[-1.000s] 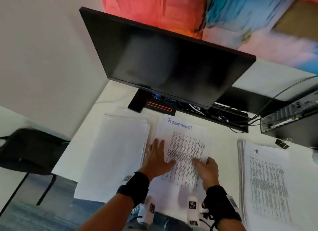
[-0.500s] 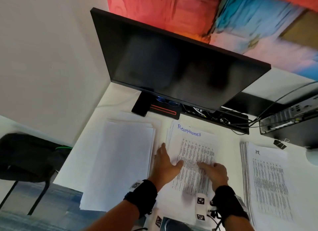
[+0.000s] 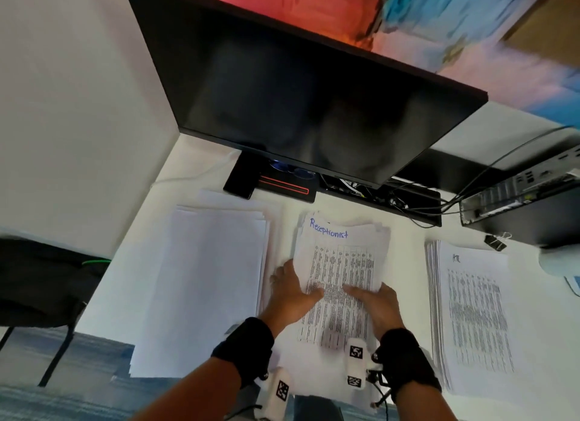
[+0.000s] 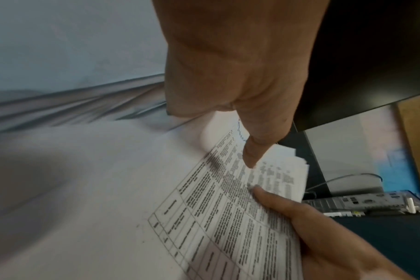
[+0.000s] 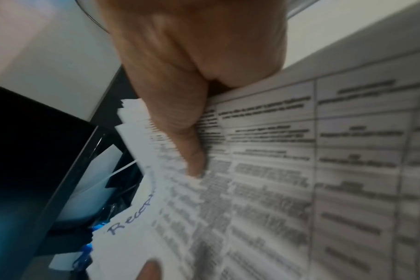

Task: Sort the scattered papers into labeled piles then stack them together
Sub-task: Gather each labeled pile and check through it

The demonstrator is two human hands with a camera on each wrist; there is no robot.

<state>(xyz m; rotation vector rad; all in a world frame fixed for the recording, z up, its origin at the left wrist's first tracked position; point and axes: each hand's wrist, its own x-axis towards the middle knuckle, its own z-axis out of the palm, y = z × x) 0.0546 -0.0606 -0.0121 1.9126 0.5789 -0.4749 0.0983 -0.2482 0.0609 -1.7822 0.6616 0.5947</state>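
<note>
The Receptionist pile (image 3: pixel 342 263), printed tables with a blue handwritten label, lies in the middle of the white desk (image 3: pixel 188 182). My left hand (image 3: pixel 293 295) grips its left edge and my right hand (image 3: pixel 375 301) its right edge. Both thumbs lie on the top sheet, with the fingers tucked under the sides. The left thumb (image 4: pixel 252 151) presses the print in the left wrist view. In the right wrist view the right thumb (image 5: pixel 192 147) pinches the fanned sheet edges (image 5: pixel 156 144). A blank-faced pile (image 3: pixel 213 279) lies to the left, and the pile labeled HR (image 3: pixel 477 310) to the right.
A dark monitor (image 3: pixel 298 84) hangs over the back of the desk, its stand (image 3: pixel 273 185) just behind the piles. Cables and a computer box (image 3: pixel 527 207) sit at the back right, beside a black binder clip (image 3: pixel 496 241). A black bag (image 3: pixel 40 282) rests left of the desk.
Both hands lay flat on top of the Receptionist pile; now they have slid to its sides and gripped it, and the sheet edges fan out.
</note>
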